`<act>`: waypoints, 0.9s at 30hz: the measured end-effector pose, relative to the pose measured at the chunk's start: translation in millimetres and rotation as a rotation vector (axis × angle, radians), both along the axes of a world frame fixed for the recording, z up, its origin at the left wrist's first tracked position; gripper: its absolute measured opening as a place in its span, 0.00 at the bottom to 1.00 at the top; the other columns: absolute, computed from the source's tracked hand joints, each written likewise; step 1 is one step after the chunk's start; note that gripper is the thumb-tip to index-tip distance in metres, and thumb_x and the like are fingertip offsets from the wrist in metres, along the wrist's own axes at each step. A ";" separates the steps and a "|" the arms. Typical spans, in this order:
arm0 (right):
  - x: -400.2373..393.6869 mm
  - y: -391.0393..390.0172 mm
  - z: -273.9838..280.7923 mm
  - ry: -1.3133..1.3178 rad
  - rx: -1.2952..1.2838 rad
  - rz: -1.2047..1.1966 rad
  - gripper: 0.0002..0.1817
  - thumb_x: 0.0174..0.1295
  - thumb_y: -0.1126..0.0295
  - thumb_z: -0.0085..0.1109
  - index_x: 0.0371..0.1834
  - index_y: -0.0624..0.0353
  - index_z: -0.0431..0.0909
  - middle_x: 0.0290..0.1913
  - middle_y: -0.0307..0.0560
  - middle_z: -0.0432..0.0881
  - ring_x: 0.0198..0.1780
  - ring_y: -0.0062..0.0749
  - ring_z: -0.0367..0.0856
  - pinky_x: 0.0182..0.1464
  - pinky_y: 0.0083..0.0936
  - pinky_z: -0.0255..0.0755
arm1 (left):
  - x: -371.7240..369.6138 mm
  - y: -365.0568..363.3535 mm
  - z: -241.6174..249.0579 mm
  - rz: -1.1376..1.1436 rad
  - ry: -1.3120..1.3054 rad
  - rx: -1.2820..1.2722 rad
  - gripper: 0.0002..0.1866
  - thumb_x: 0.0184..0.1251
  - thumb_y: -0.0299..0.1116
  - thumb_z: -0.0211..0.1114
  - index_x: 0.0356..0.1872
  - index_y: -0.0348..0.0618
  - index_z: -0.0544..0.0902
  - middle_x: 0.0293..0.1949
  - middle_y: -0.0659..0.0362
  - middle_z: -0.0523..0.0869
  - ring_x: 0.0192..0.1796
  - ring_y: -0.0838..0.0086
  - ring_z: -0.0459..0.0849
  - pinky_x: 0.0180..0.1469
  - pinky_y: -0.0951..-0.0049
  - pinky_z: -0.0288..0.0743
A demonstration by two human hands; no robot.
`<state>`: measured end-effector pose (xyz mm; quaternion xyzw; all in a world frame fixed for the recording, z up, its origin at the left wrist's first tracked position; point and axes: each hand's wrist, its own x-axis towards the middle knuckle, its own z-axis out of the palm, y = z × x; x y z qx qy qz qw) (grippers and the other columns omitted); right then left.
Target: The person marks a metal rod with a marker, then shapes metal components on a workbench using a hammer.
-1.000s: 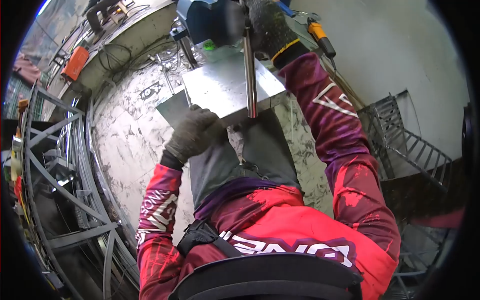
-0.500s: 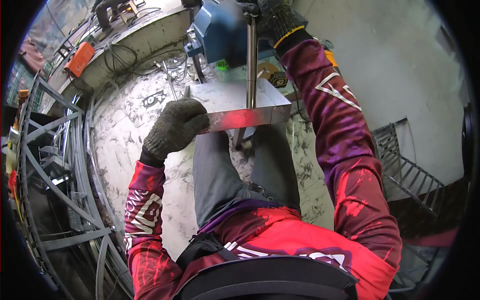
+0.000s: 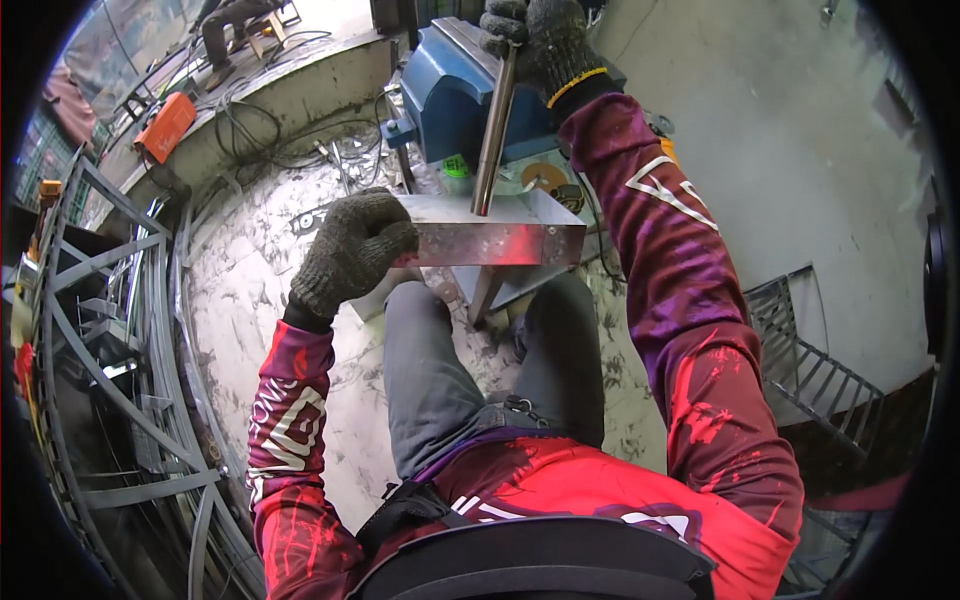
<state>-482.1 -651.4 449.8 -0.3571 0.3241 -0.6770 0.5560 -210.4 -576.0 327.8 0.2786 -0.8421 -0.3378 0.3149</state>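
Observation:
My left hand (image 3: 352,248), in a dark knitted glove, closes around the left end of a shallow sheet-metal tray (image 3: 480,244). The tray's shiny front wall faces me and reflects red. High in the view, my right hand (image 3: 545,42), gloved with a yellow-edged cuff, is wrapped round the top of a polished metal rod (image 3: 494,140). That rod slants down and slightly left, its lower end right at the inside of the tray's front wall. Behind the rod stands a blue bench vise (image 3: 445,95).
A tape measure (image 3: 568,196) and a brown disc (image 3: 541,177) lie behind the tray. Metal frames and strips (image 3: 150,340) crowd the left side. An orange machine (image 3: 166,127) stands beyond, near cables and a seated person's leg (image 3: 216,45). A metal rack (image 3: 815,365) is at right.
The rod has gone from upright to slanted, its lower end shifting left along the tray wall. The view has tilted, showing more of the vise. My left hand keeps its hold.

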 end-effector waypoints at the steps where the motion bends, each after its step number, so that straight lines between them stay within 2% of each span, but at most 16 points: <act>1: -3.5 -9.3 -6.5 -0.047 -0.073 0.087 0.22 0.76 0.42 0.46 0.41 0.50 0.71 0.20 0.32 0.64 0.15 0.22 0.61 0.18 0.26 0.59 | -2.8 -1.4 2.7 0.006 0.031 0.065 0.06 0.60 0.28 0.67 0.28 0.34 0.84 0.26 0.56 0.79 0.30 0.71 0.80 0.35 0.67 0.74; 2: -8.5 -18.1 -11.9 -0.094 -0.144 0.174 0.20 0.76 0.46 0.50 0.40 0.52 0.72 0.22 0.33 0.67 0.17 0.21 0.62 0.20 0.26 0.59 | -4.5 -3.3 5.1 0.010 0.062 0.131 0.08 0.60 0.30 0.67 0.28 0.34 0.83 0.25 0.56 0.78 0.29 0.70 0.79 0.34 0.67 0.72; 3: -15.3 -26.1 -16.3 -0.093 -0.150 0.178 0.20 0.76 0.46 0.50 0.40 0.52 0.72 0.22 0.33 0.67 0.17 0.21 0.62 0.20 0.26 0.59 | -5.1 -7.3 6.7 0.013 0.063 0.125 0.08 0.60 0.30 0.67 0.28 0.34 0.83 0.25 0.56 0.78 0.29 0.70 0.79 0.34 0.67 0.72; 10: -20.0 -32.9 -1.7 -0.062 -0.075 0.043 0.21 0.75 0.44 0.48 0.38 0.50 0.71 0.20 0.32 0.64 0.16 0.22 0.59 0.19 0.26 0.55 | -12.6 -29.2 17.6 0.026 0.061 0.213 0.07 0.62 0.28 0.66 0.28 0.33 0.83 0.26 0.58 0.81 0.28 0.76 0.81 0.33 0.70 0.75; 11: -19.3 -31.7 3.8 -0.117 -0.073 0.054 0.21 0.78 0.44 0.44 0.38 0.49 0.68 0.19 0.29 0.59 0.14 0.20 0.56 0.18 0.25 0.55 | -14.2 -32.7 18.2 0.027 0.084 0.248 0.08 0.63 0.28 0.66 0.28 0.33 0.83 0.26 0.59 0.81 0.27 0.77 0.81 0.32 0.72 0.75; 12: -25.0 -39.6 4.2 -0.114 -0.077 0.059 0.21 0.78 0.44 0.44 0.38 0.49 0.68 0.19 0.29 0.59 0.14 0.20 0.56 0.18 0.25 0.55 | -15.9 -36.7 19.8 0.030 0.107 0.284 0.08 0.63 0.28 0.66 0.28 0.33 0.83 0.25 0.59 0.81 0.27 0.77 0.81 0.31 0.73 0.75; 16: -51.2 -50.6 1.2 -0.176 -0.104 0.076 0.21 0.76 0.43 0.45 0.38 0.49 0.68 0.18 0.30 0.61 0.14 0.22 0.57 0.18 0.27 0.54 | -20.5 -46.3 28.6 0.050 0.093 0.209 0.08 0.64 0.28 0.66 0.28 0.34 0.83 0.24 0.61 0.81 0.26 0.79 0.81 0.30 0.74 0.75; 22: -67.3 -62.2 -5.8 -0.315 -0.081 -0.064 0.19 0.76 0.46 0.44 0.37 0.50 0.67 0.18 0.31 0.60 0.13 0.22 0.56 0.17 0.27 0.53 | -24.2 -63.6 37.0 0.073 0.148 0.300 0.08 0.65 0.30 0.67 0.28 0.35 0.83 0.24 0.62 0.82 0.27 0.81 0.80 0.30 0.76 0.74; 23: -73.1 -61.6 -9.0 -0.316 -0.092 -0.077 0.20 0.76 0.48 0.45 0.36 0.54 0.71 0.18 0.32 0.61 0.15 0.22 0.59 0.20 0.27 0.58 | -26.6 -60.5 35.6 0.077 0.170 0.310 0.08 0.65 0.29 0.67 0.29 0.35 0.83 0.24 0.62 0.82 0.27 0.81 0.80 0.30 0.77 0.74; 25: -80.2 -64.8 -12.8 -0.337 -0.096 -0.101 0.21 0.76 0.48 0.45 0.36 0.54 0.70 0.18 0.32 0.61 0.15 0.23 0.59 0.20 0.27 0.58 | -27.9 -61.7 33.8 0.082 0.194 0.314 0.08 0.65 0.29 0.67 0.29 0.35 0.83 0.24 0.62 0.82 0.27 0.81 0.80 0.30 0.77 0.75; 27: -84.9 -68.4 -15.9 -0.388 -0.105 -0.115 0.20 0.76 0.48 0.45 0.35 0.54 0.70 0.18 0.34 0.61 0.14 0.23 0.59 0.19 0.28 0.58 | -30.2 -65.0 28.5 0.097 0.204 0.242 0.07 0.62 0.27 0.68 0.30 0.32 0.85 0.25 0.57 0.84 0.26 0.78 0.83 0.29 0.74 0.76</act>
